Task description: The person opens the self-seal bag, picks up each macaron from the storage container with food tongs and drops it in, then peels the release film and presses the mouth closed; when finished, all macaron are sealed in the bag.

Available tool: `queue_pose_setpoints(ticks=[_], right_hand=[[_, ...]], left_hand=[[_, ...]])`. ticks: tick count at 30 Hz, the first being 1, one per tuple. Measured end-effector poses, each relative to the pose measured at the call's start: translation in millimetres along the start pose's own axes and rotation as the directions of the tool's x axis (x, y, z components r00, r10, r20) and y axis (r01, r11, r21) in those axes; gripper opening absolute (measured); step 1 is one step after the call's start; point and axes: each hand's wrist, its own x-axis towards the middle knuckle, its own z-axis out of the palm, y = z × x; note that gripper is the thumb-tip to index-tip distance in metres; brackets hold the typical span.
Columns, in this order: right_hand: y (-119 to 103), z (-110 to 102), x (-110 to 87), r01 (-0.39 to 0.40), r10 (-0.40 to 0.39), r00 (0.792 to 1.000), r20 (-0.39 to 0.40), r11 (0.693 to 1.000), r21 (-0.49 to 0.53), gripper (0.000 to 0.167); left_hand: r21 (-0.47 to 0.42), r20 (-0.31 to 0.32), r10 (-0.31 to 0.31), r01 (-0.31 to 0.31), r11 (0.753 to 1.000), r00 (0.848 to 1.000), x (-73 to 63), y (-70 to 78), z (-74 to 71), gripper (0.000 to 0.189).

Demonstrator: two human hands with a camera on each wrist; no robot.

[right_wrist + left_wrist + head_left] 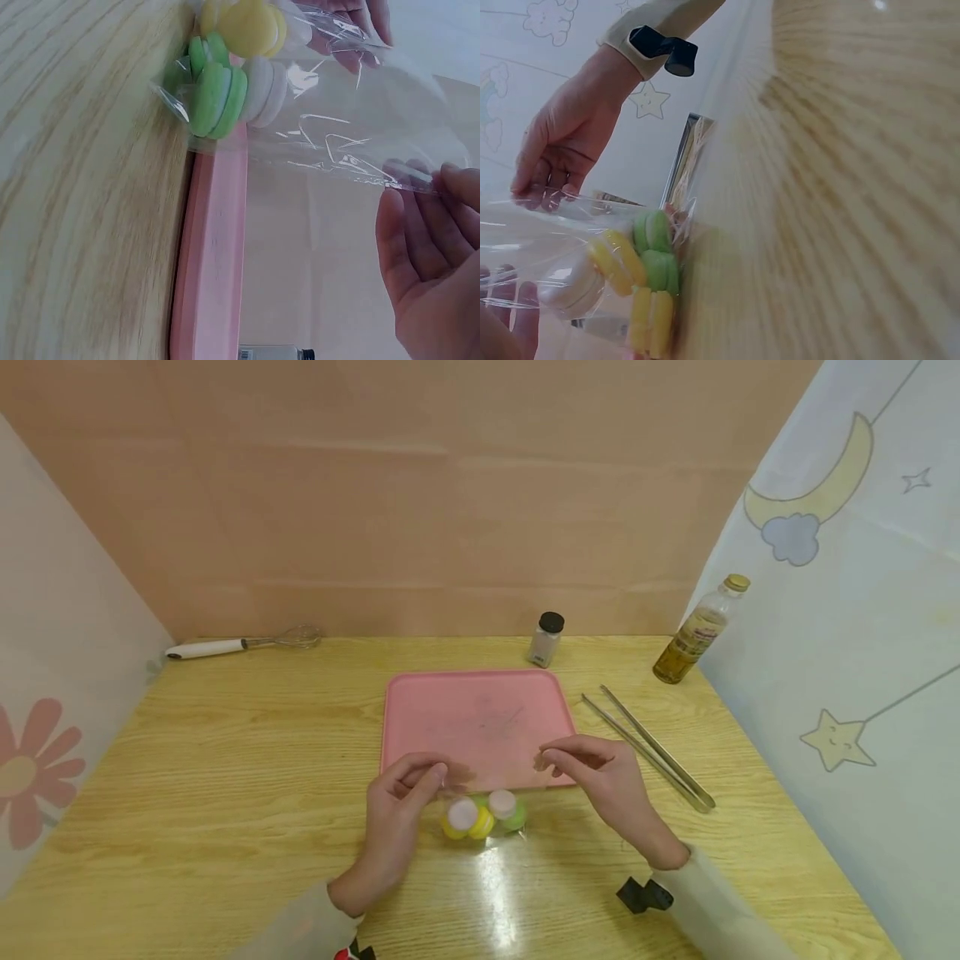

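A clear plastic bag (337,124) holds several macarons: yellow ones (616,262), green ones (217,101) and pale ones (576,289). The macarons sit together at the bag's lower end, close over the table in front of the pink tray (450,710). My left hand (399,802) pinches the bag's left edge between thumb and fingers. On the other side, my right hand (603,777) pinches the right edge, its thumb and fingertips at the film in the right wrist view. Between the two hands the bag's upper part is spread out.
Metal tongs (660,756) lie right of the tray. Behind it stands a small black-capped jar (545,641). An oil bottle (693,635) stands by the right wall, and a whisk (225,647) with a white handle lies at the back left.
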Motion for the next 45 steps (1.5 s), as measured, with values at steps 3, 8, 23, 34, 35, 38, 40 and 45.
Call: queue_pose_setpoints(ticks=[3, 8, 23, 34, 35, 38, 40, 45], right_hand=[[-0.6, 0.6, 0.5, 0.026, -0.026, 0.999, -0.020, 1.000, -0.007, 0.013], [-2.0, 1.8, -0.7, 0.048, -0.048, 0.998, -0.047, 0.999, -0.011, 0.011], [-8.0, 3.5, -0.3, 0.044, -0.048, 0.996, -0.081, 0.997, -0.056, 0.011], [-8.3, 0.3, -2.2, 0.053, -0.055, 0.997, -0.063, 0.998, -0.032, 0.014], [-8.2, -0.4, -2.1, 0.054, -0.055, 0.997, -0.057, 0.998, -0.032, 0.014], [-7.8, -2.2, -2.1, 0.060, -0.061, 0.997, -0.042, 0.997, -0.039, 0.015], [-7.3, -3.2, -1.9, 0.068, -0.070, 0.997, -0.033, 0.997, -0.045, 0.016], [-5.0, -4.5, -1.5, 0.104, -0.104, 0.994, -0.015, 0.993, -0.049, 0.019]], left_hand=[[-0.042, 0.018, 0.020, -0.019, 0.999, 1.000, 2.6, 0.7, -1.7, 0.017], [-0.030, 0.013, 0.069, -0.069, 0.997, 0.998, 5.3, 2.0, -3.7, 0.013], [-0.025, 0.064, 0.157, -0.155, 0.988, 0.986, 11.9, 11.4, -9.3, 0.015], [0.030, 0.115, 0.236, -0.241, 0.970, 0.965, 17.0, 10.5, -15.2, 0.015], [0.035, 0.118, 0.236, -0.241, 0.970, 0.965, 17.4, 10.7, -15.8, 0.016], [0.074, 0.135, 0.240, -0.251, 0.965, 0.961, 19.0, 11.4, -17.2, 0.016], [0.103, 0.145, 0.242, -0.258, 0.961, 0.959, 19.8, 11.2, -18.2, 0.016], [0.084, 0.175, 0.259, -0.277, 0.957, 0.950, 22.5, 10.1, -20.7, 0.018]])
